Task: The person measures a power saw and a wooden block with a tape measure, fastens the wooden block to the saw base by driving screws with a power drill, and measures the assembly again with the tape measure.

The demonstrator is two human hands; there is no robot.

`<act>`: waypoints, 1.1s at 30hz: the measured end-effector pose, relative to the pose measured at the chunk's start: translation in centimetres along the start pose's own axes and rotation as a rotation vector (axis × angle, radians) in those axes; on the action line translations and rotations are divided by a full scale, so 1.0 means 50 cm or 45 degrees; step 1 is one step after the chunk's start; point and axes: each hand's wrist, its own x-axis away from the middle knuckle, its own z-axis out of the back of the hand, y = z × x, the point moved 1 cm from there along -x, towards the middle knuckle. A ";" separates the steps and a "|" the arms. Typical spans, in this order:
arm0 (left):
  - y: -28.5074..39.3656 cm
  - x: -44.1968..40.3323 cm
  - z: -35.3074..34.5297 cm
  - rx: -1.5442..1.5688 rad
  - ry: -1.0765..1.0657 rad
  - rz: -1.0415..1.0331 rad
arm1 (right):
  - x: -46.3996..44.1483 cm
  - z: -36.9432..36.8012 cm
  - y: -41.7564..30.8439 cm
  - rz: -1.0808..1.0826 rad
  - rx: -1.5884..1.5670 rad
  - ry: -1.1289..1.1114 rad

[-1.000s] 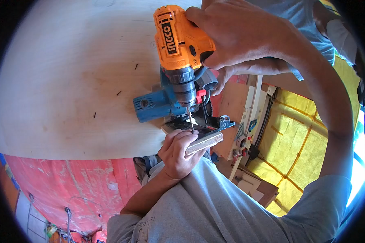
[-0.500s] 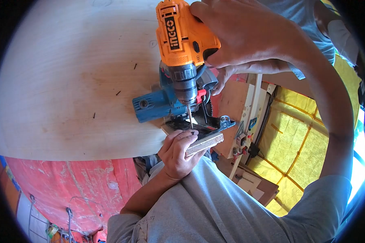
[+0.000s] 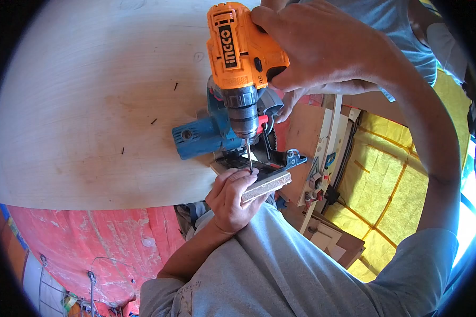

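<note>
My right hand is wrapped round the orange and black cordless drill, which points down with its bit in the chuck. At the bit's lower end, my left hand pinches a small dark screw with thumb and forefinger. Those same fingers rest on a short wooden board, clasped from its left side. Whether the bit sits in the screw head is too small to tell. Just behind the board, a blue circular saw lies on its side, partly hidden by the drill.
Three dark screws lie on the broad pale wooden tabletop. A co-worker's hand is by the saw's far side, and their body stands at the upper right. Red sheeting hangs below the table edge. Tools lie on a bench at right.
The drill and my right hand have shifted slightly to the right and first up a little. My left hand and the board have barely moved.
</note>
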 end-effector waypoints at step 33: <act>-0.001 0.000 0.003 -0.027 -0.031 -0.016 | -0.005 0.004 -0.006 -0.060 -0.039 -0.064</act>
